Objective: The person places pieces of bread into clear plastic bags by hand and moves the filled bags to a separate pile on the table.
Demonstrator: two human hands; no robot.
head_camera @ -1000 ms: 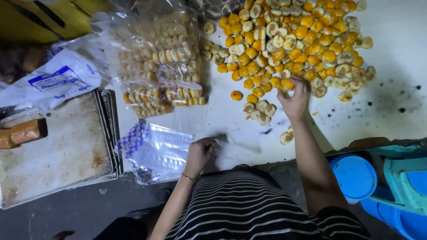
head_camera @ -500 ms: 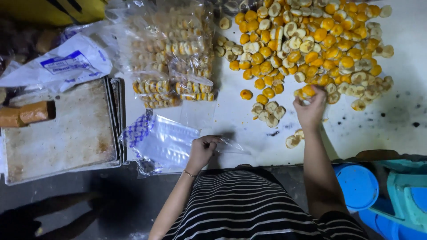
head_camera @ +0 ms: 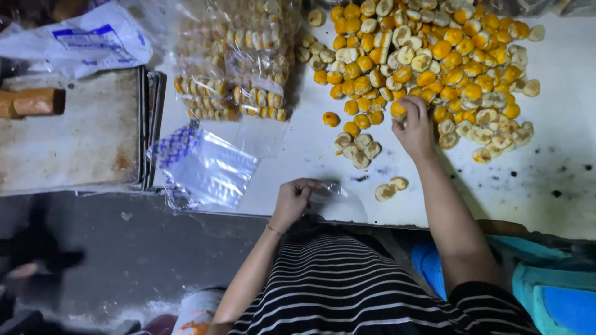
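A big heap of small round yellow and pale biscuits (head_camera: 434,56) lies on the white table (head_camera: 559,180). My right hand (head_camera: 415,127) rests at the heap's near edge with its fingers closed on one yellow biscuit (head_camera: 398,110). My left hand (head_camera: 295,197) sits near the table's front edge and pinches a clear plastic bag (head_camera: 338,201) that lies flat there. A few loose biscuits (head_camera: 359,149) lie between my hands, and two more biscuits (head_camera: 390,188) lie beside the bag.
Filled clear bags of biscuits (head_camera: 239,68) are stacked at the back left. A pile of empty plastic bags (head_camera: 202,164) lies beside a worn metal tray (head_camera: 68,136) with a wooden handle (head_camera: 31,102). A blue container (head_camera: 559,291) stands at my right below the table.
My right hand has reached a little farther into the heap and closed on a yellow biscuit. My left hand keeps hold of the clear bag. The camera has shifted slightly.
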